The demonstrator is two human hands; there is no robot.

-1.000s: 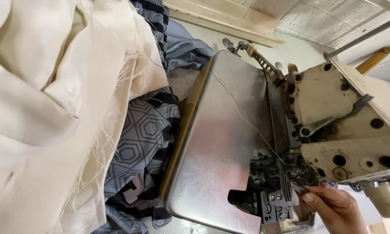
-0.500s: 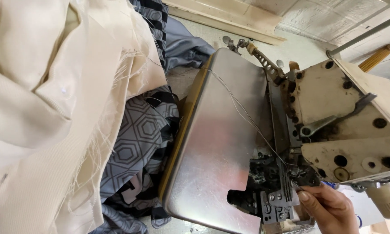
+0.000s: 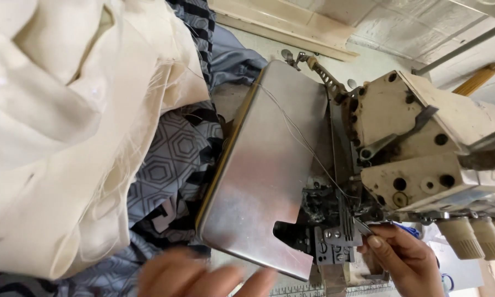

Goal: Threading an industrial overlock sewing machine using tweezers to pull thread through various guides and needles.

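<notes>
A cream overlock sewing machine (image 3: pixel 418 148) lies across the right half of the head view, with its shiny metal cover plate (image 3: pixel 264 170) swung out. My right hand (image 3: pixel 407 261) pinches thin metal tweezers (image 3: pixel 368 225) whose tip sits at the dark needle and looper area (image 3: pixel 335 220). A fine thread (image 3: pixel 297 126) runs across the plate down to that spot. My left hand (image 3: pixel 203 275) is blurred at the bottom edge, fingers apart, holding nothing, just below the plate's lower corner.
A heap of cream fabric (image 3: pixel 66 126) with frayed edges fills the left side. Grey cloth with a hexagon pattern (image 3: pixel 170 165) lies under it, against the plate. A ruler strip (image 3: pixel 297 289) runs along the table's front edge. Pale tension knobs (image 3: pixel 473 234) stick out at the right.
My left hand has come into view at the bottom edge, moving fast. My right hand stays at the needle area with the tweezers. The cream fabric has shifted slightly.
</notes>
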